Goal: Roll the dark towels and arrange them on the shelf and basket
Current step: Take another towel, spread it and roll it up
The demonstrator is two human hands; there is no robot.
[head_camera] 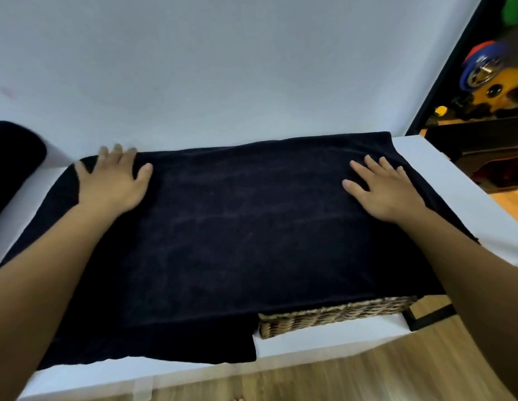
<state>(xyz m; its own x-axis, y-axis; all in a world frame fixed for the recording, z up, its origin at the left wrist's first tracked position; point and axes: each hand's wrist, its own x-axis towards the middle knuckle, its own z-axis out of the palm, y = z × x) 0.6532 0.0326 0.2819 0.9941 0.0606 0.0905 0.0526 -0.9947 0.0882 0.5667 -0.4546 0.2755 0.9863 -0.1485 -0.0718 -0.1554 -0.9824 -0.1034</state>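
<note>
With our left hand (113, 183) and right hand (385, 189) flat, fingers (376, 166) spread, on the dark navy terry towel (237, 241) lying under them across the white shelf (425, 169), we judge we are smoothing it; next, curl one edge and roll tightly.

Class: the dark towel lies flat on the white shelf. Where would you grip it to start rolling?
Probably the right short edge of the towel, approached from the right: it lies flat, exposed on the shelf top, beside the right hand.
</note>
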